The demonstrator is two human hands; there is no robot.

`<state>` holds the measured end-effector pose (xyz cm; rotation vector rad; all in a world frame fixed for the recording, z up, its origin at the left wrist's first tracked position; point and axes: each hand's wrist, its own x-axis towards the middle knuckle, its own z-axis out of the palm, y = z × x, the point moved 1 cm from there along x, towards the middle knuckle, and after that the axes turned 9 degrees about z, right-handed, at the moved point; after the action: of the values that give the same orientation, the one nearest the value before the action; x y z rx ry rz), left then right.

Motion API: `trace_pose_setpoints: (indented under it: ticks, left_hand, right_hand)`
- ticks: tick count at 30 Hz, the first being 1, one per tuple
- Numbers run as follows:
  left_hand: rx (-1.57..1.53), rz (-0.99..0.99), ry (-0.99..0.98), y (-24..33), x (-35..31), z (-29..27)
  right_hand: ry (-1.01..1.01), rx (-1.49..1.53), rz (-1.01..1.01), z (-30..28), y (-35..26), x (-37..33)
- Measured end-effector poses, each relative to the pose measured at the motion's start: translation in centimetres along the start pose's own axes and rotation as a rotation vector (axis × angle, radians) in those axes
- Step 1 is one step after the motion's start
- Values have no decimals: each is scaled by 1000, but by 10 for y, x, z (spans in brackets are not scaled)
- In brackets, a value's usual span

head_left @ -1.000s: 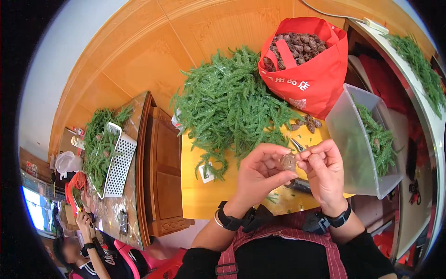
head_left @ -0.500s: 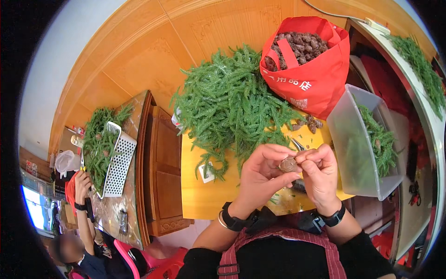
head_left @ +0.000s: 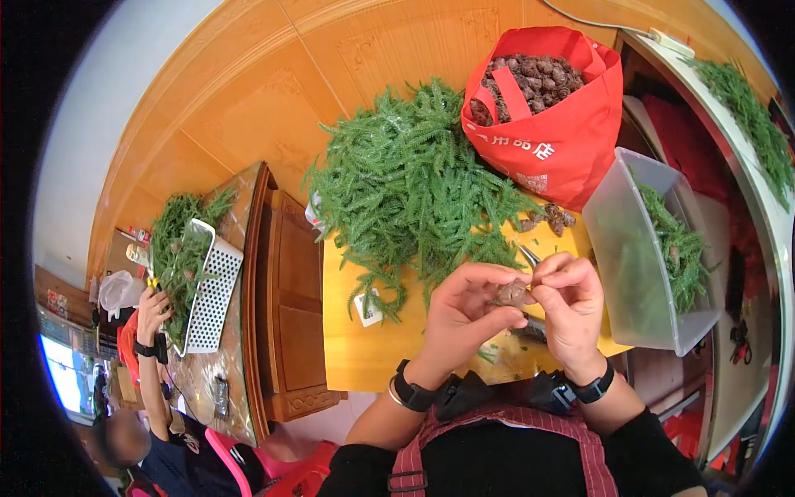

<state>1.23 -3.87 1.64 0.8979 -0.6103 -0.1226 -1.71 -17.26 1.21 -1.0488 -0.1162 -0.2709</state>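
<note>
A small brown pine cone [head_left: 513, 292] is held between the thumb and fingers of my left hand [head_left: 465, 313], above the yellow table [head_left: 356, 348]. Thumb and fingertips of my right hand [head_left: 569, 313] are pinched together at the cone's right end; any stem or wire there is too small to make out. Just beyond my hands, a metal tool [head_left: 528, 255] shows only in part. Several loose pine cones [head_left: 556, 219] lie behind it. A big heap of green artificial pine sprigs [head_left: 406, 182] covers the table's far left.
A red bag [head_left: 551, 157] full of pine cones stands at the back right. To the right, a clear plastic bin [head_left: 633, 273] holds sprigs. At left, a co-worker's hand [head_left: 152, 313] reaches to sprigs by a white perforated basket [head_left: 214, 277] on another table.
My hands stay nearly in place, with the pine cone turned slightly and my right fingers shifted a little at its end. The co-worker's hand has moved lower and closer to the sprigs.
</note>
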Motion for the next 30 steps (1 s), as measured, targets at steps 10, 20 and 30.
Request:
trace_pose_setpoints:
  ticks: [10, 20, 30]
  left_hand:
    - [-97, -67, 42, -3, -1, -9]
    - [-89, -7, -13, -2, -2, -13]
    - [-168, -149, -42, 2, -2, -14]
  right_hand:
    - [-66, -25, 172, 2, -5, 4]
    - [-121, -26, 173, 0, -9, 9]
    - [-308, 47, 405, -7, -24, 20]
